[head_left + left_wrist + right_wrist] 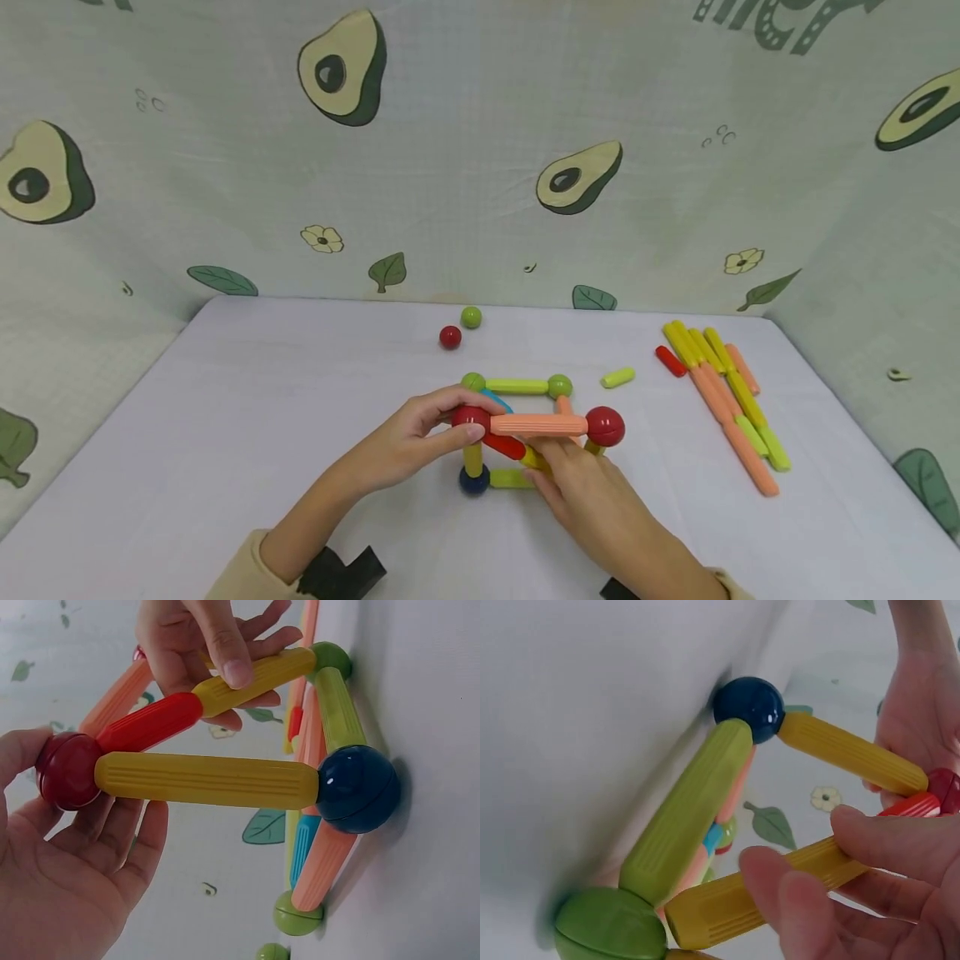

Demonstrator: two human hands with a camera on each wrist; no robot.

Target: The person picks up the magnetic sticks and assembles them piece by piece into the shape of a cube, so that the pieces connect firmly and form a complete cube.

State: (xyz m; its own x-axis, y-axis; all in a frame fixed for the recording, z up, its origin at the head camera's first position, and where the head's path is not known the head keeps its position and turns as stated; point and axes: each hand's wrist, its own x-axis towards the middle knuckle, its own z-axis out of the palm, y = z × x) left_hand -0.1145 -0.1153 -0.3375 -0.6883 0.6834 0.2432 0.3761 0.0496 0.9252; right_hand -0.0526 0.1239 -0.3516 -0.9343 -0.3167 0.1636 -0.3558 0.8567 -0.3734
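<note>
A frame of ribbed rods and balls stands on the table. My left hand (412,442) holds the red ball (69,771) at its upper left corner, thumb and fingers around it. From that ball a yellow rod (210,780) runs down to the dark blue ball (358,789). A short red rod (150,722) slants from the red ball, end to end with another yellow rod (720,909). My right hand (600,492) pinches this slanting yellow rod. Its lower end is at the green ball (611,926); I cannot tell whether they touch.
A red ball (450,337) and a green ball (471,317) lie behind the frame. A short lime rod (618,377) lies to its right. Farther right are a loose red rod (671,361) and several yellow, orange and lime rods (735,417) in rows.
</note>
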